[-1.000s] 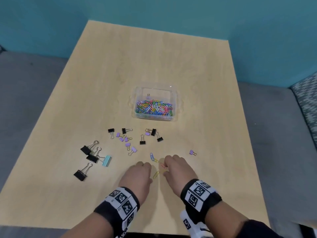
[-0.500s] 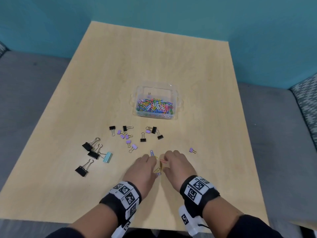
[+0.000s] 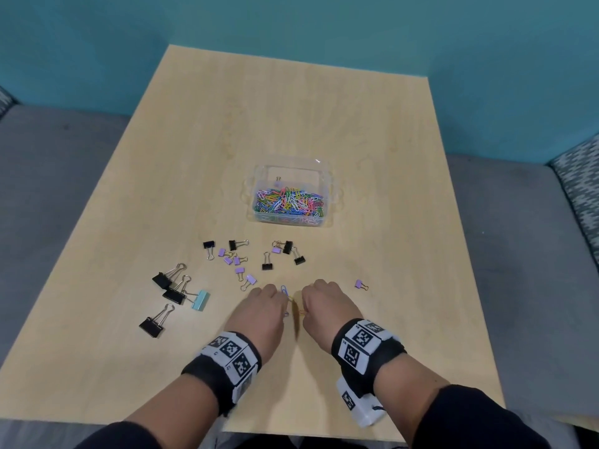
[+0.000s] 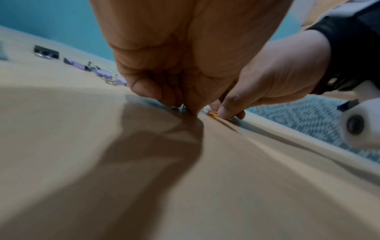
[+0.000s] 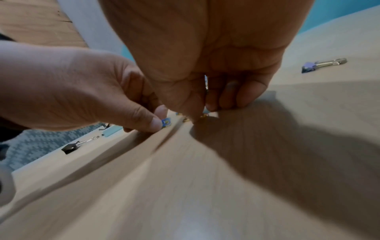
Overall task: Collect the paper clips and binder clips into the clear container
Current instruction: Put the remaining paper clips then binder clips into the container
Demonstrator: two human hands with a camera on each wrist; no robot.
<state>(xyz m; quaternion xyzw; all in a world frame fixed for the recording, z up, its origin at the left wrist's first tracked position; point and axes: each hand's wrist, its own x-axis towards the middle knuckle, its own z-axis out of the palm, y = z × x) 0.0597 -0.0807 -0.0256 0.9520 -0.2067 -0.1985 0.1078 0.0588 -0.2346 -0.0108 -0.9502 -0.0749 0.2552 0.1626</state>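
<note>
A clear container (image 3: pixel 331 176) holding a heap of coloured paper clips stands mid-table. Black, purple and light-blue binder clips lie scattered in front of it. My left hand (image 3: pixel 271 299) and right hand (image 3: pixel 313 298) are knuckles-up, close together near the front of the table, fingertips down on a few loose paper clips. The left thumb and forefinger pinch a blue paper clip (image 5: pixel 166 122) against the wood. The right fingers (image 4: pixel 225 112) curl round a yellow-orange paper clip (image 4: pixel 212 113). A second blue clip (image 3: pixel 284 290) lies between the hands.
Large black binder clips (image 3: pixel 162 280) and a light-blue one (image 3: pixel 199 300) lie at the left. A lone purple clip (image 3: pixel 359 284) sits right of my right hand. The wooden table (image 3: pixel 389 222) is edged by grey and patterned cushions, with a teal wall behind.
Both hands have drawn closer together over the loose paper clips. The left fingers closed on the blue clip and the right fingers on the yellow-orange one.
</note>
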